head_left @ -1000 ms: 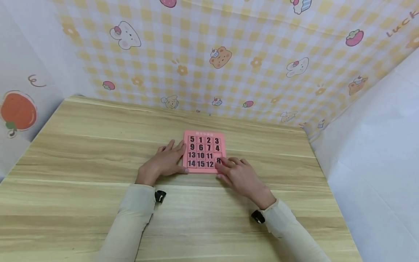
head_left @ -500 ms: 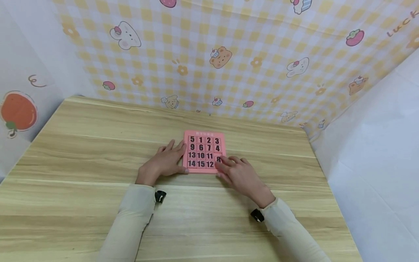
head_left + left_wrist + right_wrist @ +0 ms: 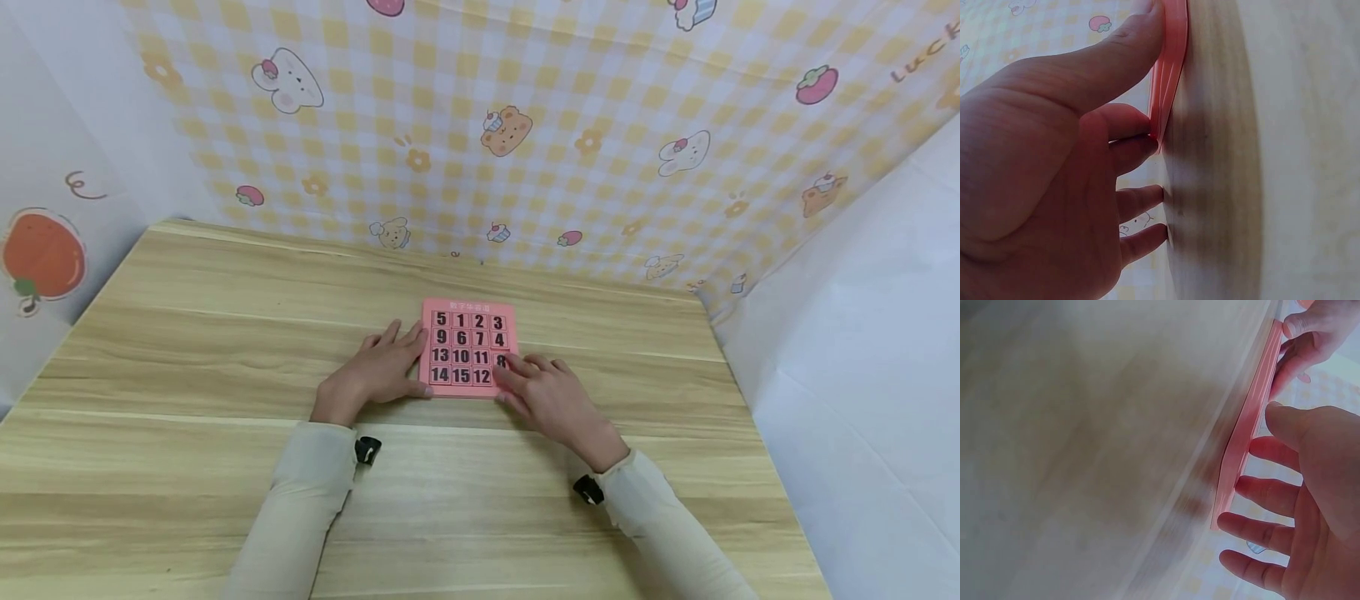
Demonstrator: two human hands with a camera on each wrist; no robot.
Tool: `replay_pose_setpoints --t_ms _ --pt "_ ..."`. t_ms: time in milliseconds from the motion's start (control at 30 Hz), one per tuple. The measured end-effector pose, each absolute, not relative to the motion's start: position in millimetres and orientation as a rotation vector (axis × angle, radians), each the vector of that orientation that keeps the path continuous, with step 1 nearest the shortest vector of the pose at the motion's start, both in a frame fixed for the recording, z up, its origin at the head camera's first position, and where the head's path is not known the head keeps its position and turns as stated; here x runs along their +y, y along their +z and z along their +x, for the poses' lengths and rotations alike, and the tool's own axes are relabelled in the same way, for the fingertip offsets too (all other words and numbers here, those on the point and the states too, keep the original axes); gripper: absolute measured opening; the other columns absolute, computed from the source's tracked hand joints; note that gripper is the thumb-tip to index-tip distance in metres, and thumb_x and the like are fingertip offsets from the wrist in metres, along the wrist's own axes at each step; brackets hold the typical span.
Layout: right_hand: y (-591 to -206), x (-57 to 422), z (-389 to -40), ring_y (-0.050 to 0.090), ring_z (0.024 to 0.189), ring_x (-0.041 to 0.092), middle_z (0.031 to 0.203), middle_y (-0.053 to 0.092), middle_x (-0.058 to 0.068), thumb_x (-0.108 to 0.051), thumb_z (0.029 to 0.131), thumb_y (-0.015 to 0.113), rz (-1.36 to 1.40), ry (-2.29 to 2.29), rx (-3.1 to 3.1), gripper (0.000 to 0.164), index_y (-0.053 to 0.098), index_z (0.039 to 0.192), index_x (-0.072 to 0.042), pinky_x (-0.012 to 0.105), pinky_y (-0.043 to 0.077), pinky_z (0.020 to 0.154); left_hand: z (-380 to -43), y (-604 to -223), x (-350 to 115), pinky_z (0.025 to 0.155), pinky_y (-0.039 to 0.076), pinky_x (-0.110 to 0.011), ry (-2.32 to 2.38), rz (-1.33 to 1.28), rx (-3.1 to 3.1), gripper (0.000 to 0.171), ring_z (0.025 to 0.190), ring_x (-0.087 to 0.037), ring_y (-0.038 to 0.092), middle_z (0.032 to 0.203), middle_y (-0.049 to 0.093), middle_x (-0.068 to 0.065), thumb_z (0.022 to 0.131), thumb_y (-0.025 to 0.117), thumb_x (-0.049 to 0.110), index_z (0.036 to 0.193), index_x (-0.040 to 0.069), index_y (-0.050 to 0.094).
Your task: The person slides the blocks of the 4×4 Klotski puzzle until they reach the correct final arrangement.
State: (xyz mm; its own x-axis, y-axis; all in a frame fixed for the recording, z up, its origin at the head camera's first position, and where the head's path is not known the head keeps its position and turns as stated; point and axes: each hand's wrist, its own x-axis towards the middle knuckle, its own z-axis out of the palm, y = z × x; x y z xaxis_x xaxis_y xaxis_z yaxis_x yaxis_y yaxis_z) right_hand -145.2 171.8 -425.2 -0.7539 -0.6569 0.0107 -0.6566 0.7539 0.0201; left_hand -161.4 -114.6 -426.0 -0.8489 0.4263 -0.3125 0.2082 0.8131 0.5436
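- The right hand (image 3: 551, 404) is relaxed, with nothing clasped; its fingertips are rested on tile 8 (image 3: 502, 360), and its thumb is placed by the near edge of a pink number puzzle (image 3: 461, 392).
- The left hand (image 3: 378, 371) is loosely spread, with nothing clasped; the puzzle's left side is touched by fingertips and its near corner by the thumb, apparently for steadying.
- Between the hands the puzzle is laid flat on the wooden table (image 3: 450, 517). Rows read from far to near: 5 1 2 3; 9 6 7 4; 13 10 11 8; 14 15 12. The last slot is covered by the right fingers; a gap there is inferred, not seen.
- Step in hand, as judged: tile 8 is being settled level with tile 11 (image 3: 481, 357), its neighbour toward the left hand.
- Next move, as judged: if counting order is sought, the right fingertips need to be lifted and tile 12 (image 3: 482, 377) slid toward the right hand, with the frame braced by the left.
- Beyond both hands, a checked backdrop (image 3: 630, 83) is hung.
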Motion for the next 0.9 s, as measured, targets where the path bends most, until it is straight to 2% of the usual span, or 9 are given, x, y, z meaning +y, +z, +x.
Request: replay_pose_setpoints --t_ms 900 --pt "-426.9 170.5 -152.6 0.054 0.13 0.033 0.148 0.052 0.009 -0.045 0.102 0.049 1.065 -0.06 -2.98 0.046 0.059 0.14 -0.02 0.055 0.046 0.104 -161.0 -424.6 -114.2 0.122 0.007 -0.059 0.694 0.492 2.582 0.094 0.152 -0.043 -0.003 0.166 0.008 -0.014 0.09 0.071 0.041 0.157 0.002 0.018"
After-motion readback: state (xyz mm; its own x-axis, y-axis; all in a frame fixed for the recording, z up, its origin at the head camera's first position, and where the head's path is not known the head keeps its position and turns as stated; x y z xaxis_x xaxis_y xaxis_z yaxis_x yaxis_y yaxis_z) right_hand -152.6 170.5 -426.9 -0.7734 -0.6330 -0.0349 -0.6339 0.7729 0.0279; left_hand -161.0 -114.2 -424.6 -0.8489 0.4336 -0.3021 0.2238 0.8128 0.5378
